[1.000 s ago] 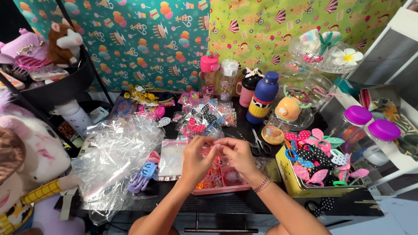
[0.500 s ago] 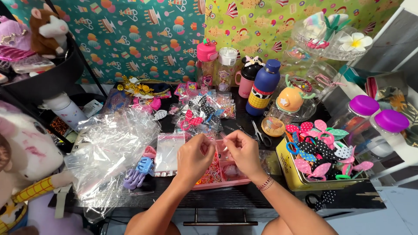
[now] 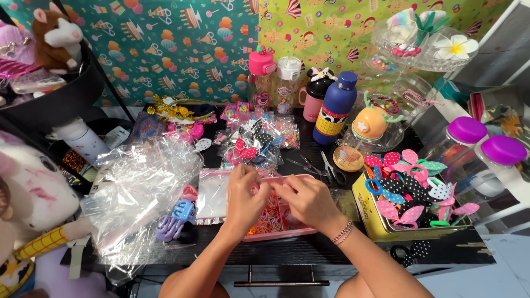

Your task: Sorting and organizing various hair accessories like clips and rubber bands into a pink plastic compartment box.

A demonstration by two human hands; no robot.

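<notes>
Currently I read both hands meeting over a shallow pink tray (image 3: pixel 287 230) of small coloured elastic bands, which sits on the black tabletop (image 3: pixel 342 251) directly beneath the grip. The left hand (image 3: pixel 244 198) has its fingers curled and pressed together at the tips; the right hand (image 3: pixel 307 200) mirrors it, fingertips drawn in toward the left. The two sets of fingertips touch or nearly touch above the tray. Whatever they pinch between them is too small to make out, so I cannot tell what the grip holds. A beaded bracelet (image 3: pixel 343 232) sits on the right wrist.

Left of the grip lies a flat clear plastic bag (image 3: pixel 213 190), and beyond it a crumpled heap of cellophane (image 3: pixel 141 190) with purple and blue claw clips (image 3: pixel 175 219) at its edge. Right of the grip stands a yellow tin (image 3: pixel 381 223) packed with bow-shaped hair ties in pink, black polka-dot and green. Just above the right hand lies a pair of scissors (image 3: pixel 330 170). Farther behind the grip, packets of small hair bows (image 3: pixel 259 144) are spread out, and a blue bottle (image 3: pixel 333 108) stands upright near a pink-lidded clear bottle (image 3: pixel 261 83).
</notes>
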